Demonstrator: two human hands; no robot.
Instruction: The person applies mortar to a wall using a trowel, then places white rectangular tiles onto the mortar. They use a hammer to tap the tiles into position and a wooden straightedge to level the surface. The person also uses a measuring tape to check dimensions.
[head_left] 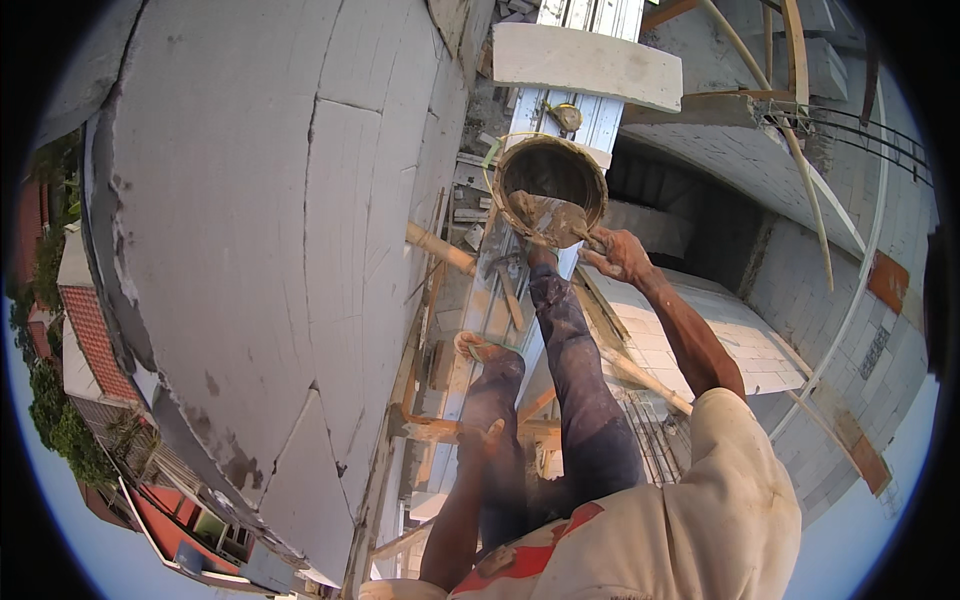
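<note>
My right hand (622,256) is closed around the handle of a mortar-caked trowel (553,220). The trowel's blade lies over the near rim of a round bucket (598,180), whose inside is dark and coated with mortar. A thin wire handle hangs at the bucket's left side. Lower down, my left hand (482,440) is at my left leg, near the knee. Its fingers are blurred and mostly hidden, and I see no tool at it. Just beyond the bucket, a small yellowish round object (566,117) rests on the metal planks.
Narrow metal planks (600,20) run ahead under my feet, with a pale block (587,66) lying across them. A tall grey block wall (240,180) rises close on the left. Bamboo poles (440,248) and timbers cross below. Block walls (820,280) and a drop lie to the right.
</note>
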